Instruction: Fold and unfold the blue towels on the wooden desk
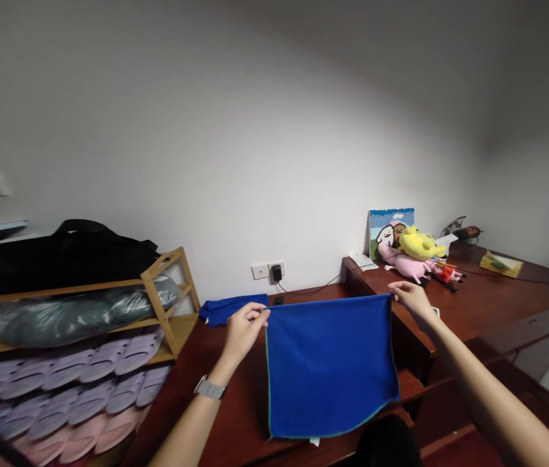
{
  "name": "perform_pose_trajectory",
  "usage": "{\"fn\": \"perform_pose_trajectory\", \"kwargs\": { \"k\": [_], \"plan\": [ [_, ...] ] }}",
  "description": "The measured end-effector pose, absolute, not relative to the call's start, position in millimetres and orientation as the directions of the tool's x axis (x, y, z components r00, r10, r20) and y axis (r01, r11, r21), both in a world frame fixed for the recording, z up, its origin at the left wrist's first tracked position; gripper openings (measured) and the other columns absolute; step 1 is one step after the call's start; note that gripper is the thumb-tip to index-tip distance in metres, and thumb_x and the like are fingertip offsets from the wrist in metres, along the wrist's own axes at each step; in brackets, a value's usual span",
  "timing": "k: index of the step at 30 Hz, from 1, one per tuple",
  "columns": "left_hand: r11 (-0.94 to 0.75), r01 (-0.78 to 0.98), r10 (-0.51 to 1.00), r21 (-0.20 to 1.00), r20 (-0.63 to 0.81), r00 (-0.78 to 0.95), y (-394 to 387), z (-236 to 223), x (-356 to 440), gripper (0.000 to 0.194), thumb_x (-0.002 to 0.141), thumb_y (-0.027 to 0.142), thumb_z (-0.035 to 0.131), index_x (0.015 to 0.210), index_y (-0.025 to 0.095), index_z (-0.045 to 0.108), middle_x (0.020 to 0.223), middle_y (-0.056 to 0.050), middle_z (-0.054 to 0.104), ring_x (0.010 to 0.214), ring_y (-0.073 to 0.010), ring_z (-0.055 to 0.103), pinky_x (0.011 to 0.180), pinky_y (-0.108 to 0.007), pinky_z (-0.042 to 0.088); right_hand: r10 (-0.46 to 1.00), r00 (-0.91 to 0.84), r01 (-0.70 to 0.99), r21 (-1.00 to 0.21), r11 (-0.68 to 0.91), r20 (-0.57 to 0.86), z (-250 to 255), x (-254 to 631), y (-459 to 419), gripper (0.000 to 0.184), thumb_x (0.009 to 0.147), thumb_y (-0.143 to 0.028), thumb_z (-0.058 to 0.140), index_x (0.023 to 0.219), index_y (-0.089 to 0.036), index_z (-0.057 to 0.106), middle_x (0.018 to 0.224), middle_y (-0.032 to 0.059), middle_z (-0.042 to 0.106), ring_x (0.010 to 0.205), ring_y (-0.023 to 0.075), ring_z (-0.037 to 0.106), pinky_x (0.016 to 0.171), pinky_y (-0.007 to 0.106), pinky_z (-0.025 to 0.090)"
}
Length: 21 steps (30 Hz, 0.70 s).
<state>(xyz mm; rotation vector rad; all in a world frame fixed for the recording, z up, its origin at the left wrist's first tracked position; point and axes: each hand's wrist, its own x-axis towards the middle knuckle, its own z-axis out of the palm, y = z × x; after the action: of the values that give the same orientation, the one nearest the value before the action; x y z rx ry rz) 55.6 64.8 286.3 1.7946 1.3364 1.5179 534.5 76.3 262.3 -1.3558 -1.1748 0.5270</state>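
Here's the left hand (246,329), a watch (210,388) on its wrist, pinching one upper corner of a blue cloth (331,370) between thumb and fingers, and over on the right the right hand (411,299) pinches the opposite upper corner! The cloth hangs spread between them above the near part of the dark red table (191,363), its top edge nearly straight, green trim running down the sides and along the curved lower edge, a small white tag (314,442) poking out below. Beyond the left hand, a folded blue cloth (225,310) lies at the table's far edge, near a black plug (277,272) in the wall socket. Far right, plush toys (417,256) sit before a cartoon picture (391,227); on the left, slippers (84,395) line the wooden rack (177,318).
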Motion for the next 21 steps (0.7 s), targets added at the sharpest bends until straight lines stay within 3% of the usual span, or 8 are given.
{"fn": "perform_pose_trajectory", "kwargs": {
  "k": [4,12,16,21],
  "plan": [
    [-0.397,0.35,0.894,0.849,0.443,-0.06,101,293,61,0.04,0.071,0.059,0.074,0.079,0.02,0.068,0.056,-0.002,0.073,0.044,-0.0174,0.064,0.051,-0.029,0.051,0.843,0.399,0.352,-0.909,0.223,0.362,273,524,111,0.04,0.066,-0.053,0.073,0.079,-0.015,0.074,0.067,0.0058,0.069,0.06,0.017,0.059,0.059,0.03,0.046],
    [-0.472,0.36,0.85,0.805,0.524,-0.058,110,311,68,0.041,0.08,0.06,0.069,0.091,0.02,0.069,0.08,-0.008,0.082,0.066,-0.0229,0.077,0.068,-0.036,0.062,0.784,0.411,0.435,-0.856,0.281,0.466,305,525,133,0.042,0.072,-0.055,0.065,0.087,-0.017,0.075,0.072,0.0064,0.072,0.068,0.0201,0.061,0.064,0.033,0.047],
    [-0.522,0.457,0.822,0.72,0.568,0.043,67,250,66,0.024,0.089,0.047,0.064,0.094,0.024,0.07,0.081,-0.004,0.082,0.072,-0.0219,0.078,0.07,-0.033,0.062,0.774,0.435,0.477,-0.847,0.234,0.459,259,529,87,0.034,0.067,-0.05,0.062,0.079,-0.021,0.075,0.076,0.0079,0.075,0.074,0.0238,0.066,0.075,0.038,0.051],
    [-0.523,0.692,0.792,0.498,0.583,0.179,-2,108,68,0.016,0.093,0.029,0.055,0.089,0.031,0.071,0.068,0.003,0.074,0.06,-0.0169,0.073,0.057,-0.024,0.057,0.823,0.425,0.559,-0.824,0.088,0.376,123,520,10,0.023,0.062,-0.044,0.056,0.07,-0.029,0.073,0.081,0.0067,0.077,0.081,0.0319,0.073,0.084,0.047,0.057]
  ]
}}
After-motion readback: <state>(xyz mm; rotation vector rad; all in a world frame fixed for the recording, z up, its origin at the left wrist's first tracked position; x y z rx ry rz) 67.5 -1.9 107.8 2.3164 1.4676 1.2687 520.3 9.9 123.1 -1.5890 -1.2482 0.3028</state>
